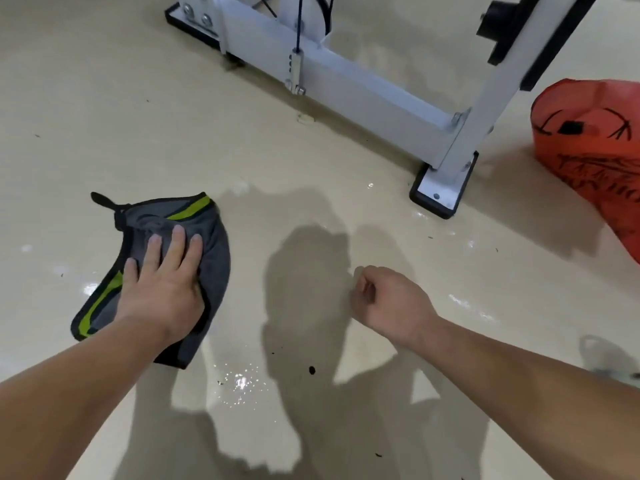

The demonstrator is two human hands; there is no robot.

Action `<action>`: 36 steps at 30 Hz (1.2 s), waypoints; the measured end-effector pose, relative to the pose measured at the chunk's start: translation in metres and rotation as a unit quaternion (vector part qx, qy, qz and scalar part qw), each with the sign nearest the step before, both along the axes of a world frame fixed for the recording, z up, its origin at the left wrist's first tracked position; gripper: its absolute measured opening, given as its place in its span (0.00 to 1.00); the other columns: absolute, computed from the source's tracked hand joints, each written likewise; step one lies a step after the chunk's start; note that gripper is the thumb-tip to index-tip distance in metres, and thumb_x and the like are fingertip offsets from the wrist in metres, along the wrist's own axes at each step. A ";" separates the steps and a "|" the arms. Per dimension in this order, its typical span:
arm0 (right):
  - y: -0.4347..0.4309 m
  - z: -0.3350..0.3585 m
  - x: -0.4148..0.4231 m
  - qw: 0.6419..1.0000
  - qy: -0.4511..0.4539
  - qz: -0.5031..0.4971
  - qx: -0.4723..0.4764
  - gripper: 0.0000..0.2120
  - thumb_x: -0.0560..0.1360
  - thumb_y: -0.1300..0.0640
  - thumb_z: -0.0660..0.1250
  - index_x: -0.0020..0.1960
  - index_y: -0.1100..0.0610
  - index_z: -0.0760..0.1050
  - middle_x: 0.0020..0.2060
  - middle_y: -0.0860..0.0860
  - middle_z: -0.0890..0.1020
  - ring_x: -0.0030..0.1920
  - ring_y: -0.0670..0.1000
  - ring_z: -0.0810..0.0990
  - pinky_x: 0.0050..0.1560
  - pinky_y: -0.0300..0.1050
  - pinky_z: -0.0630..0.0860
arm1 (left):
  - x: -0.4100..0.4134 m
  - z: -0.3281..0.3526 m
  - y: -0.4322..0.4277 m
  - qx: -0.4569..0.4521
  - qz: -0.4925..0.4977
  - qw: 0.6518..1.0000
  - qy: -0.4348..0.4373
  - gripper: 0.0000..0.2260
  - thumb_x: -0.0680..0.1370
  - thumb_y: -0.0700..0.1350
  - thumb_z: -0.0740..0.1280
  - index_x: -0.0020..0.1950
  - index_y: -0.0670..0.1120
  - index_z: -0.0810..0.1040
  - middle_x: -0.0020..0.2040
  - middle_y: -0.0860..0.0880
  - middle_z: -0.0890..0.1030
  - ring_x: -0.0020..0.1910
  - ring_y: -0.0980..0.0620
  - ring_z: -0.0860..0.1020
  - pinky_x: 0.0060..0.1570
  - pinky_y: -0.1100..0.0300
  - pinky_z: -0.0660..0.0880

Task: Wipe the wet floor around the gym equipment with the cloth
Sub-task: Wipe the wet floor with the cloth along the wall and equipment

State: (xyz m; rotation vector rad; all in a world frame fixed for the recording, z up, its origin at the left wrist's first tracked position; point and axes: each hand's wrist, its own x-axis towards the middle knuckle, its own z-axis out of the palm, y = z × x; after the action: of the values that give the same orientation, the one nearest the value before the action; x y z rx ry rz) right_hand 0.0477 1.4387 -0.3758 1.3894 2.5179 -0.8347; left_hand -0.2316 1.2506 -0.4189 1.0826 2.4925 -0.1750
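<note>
A grey cloth (213,251) with green stripes and black trim lies flat on the beige floor (86,133) at the left. My left hand (162,282) presses down on it, palm flat and fingers spread. My right hand (388,299) hovers over the floor to the right, fingers curled into a loose fist, holding nothing. Wet glints show on the floor below the cloth (240,382) and near the equipment foot. The white gym equipment frame (346,88) stands at the top, its black-edged foot (438,192) on the floor.
An orange plastic bag (595,150) sits at the right edge beside the frame. Black cables (299,22) hang over the frame's base. Small dark specks (311,370) dot the floor near my arms. A second bolted foot (194,19) is at the top left.
</note>
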 end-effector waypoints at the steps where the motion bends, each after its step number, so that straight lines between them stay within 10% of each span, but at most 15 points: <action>1: 0.009 -0.003 0.005 1.000 -0.001 -0.006 0.002 0.07 0.73 0.48 0.64 0.40 0.50 0.71 0.37 0.45 0.78 0.41 0.48 0.77 0.40 0.46 0.76 | 0.008 0.001 0.015 -0.002 0.003 1.000 -0.003 0.33 0.84 0.45 0.52 0.85 0.54 0.37 0.85 0.52 0.34 0.84 0.44 0.36 0.82 0.39 0.43; 14: 0.075 -0.012 0.149 0.985 0.026 -0.169 0.029 0.05 0.73 0.48 0.64 0.46 0.46 0.69 0.34 0.42 0.80 0.37 0.44 0.78 0.38 0.45 0.74 | 0.267 -0.015 0.231 0.103 -0.292 0.951 -0.021 0.32 0.85 0.53 0.51 0.86 0.52 0.39 0.86 0.49 0.37 0.84 0.41 0.35 0.79 0.35 0.36; 24: 0.067 -0.012 0.182 0.985 -0.039 -0.148 0.086 0.08 0.65 0.56 0.68 0.38 0.49 0.68 0.39 0.44 0.72 0.44 0.54 0.72 0.40 0.46 0.67 | 0.283 -0.023 0.169 0.170 -0.490 0.853 -0.059 0.26 0.84 0.52 0.54 0.84 0.55 0.61 0.85 0.53 0.60 0.85 0.45 0.53 0.81 0.35 0.48; 31: 0.058 -0.014 0.145 0.991 0.050 -0.082 0.092 0.07 0.71 0.59 0.67 0.47 0.49 0.76 0.43 0.44 0.74 0.47 0.52 0.75 0.44 0.47 0.73 | 0.157 -0.022 0.161 0.103 -0.213 0.971 0.020 0.29 0.84 0.55 0.41 0.86 0.57 0.50 0.87 0.54 0.50 0.85 0.47 0.45 0.81 0.37 0.42; 36: 0.062 -0.029 0.083 0.965 0.145 0.047 0.213 0.10 0.73 0.60 0.67 0.54 0.58 0.80 0.51 0.54 0.79 0.52 0.59 0.78 0.51 0.54 0.77 | 0.195 -0.016 0.137 0.119 -0.181 0.976 -0.003 0.28 0.85 0.54 0.41 0.86 0.55 0.47 0.87 0.52 0.47 0.85 0.43 0.42 0.81 0.36 0.40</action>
State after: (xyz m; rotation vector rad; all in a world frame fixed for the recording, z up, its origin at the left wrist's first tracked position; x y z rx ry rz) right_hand 0.1307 1.5007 -0.4045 1.3181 3.1054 -0.5300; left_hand -0.0365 1.3873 -0.4352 1.6291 2.3315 0.0260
